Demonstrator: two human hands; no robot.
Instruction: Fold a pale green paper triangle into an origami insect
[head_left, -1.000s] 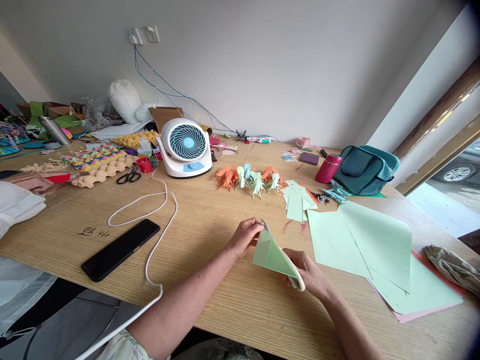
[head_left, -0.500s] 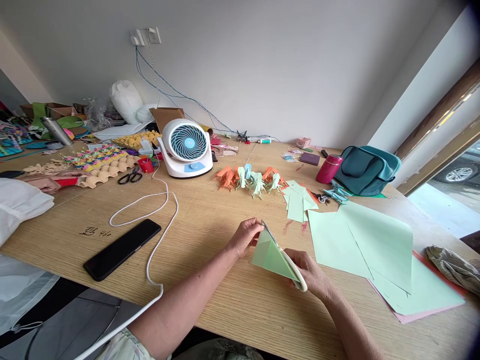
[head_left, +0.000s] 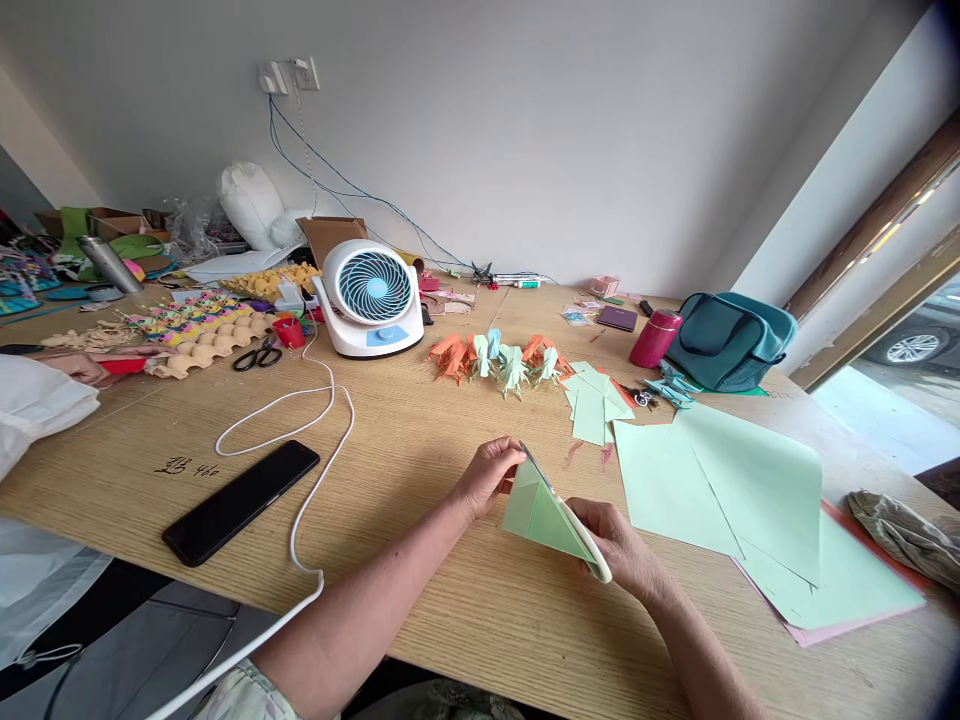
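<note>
My left hand (head_left: 491,478) pinches the upper left corner of a folded light green sheet of paper (head_left: 551,518), held above the wooden table. Wrapped around the white handles of a pair of scissors (head_left: 589,540) is my right hand (head_left: 615,545). The blades lie along the paper's slanting upper edge, their tip close to my left fingers, and look closed or nearly so. Part of the handles is hidden by the right hand. Beyond my hands stand several folded paper figures (head_left: 513,370) in orange, green and blue.
Green sheets (head_left: 750,480) lie at the right, with smaller green pieces (head_left: 592,400) behind. A phone (head_left: 241,502), white cable (head_left: 350,410) and fan (head_left: 373,300) are at left. A red bottle (head_left: 656,338) stands by a teal bag (head_left: 731,340). Another person's hand (head_left: 75,368) shows far left.
The scissors' blades and handles have drawn closer together along the paper's edge. Both hands stay in nearly the same place, and the view has shifted slightly.
</note>
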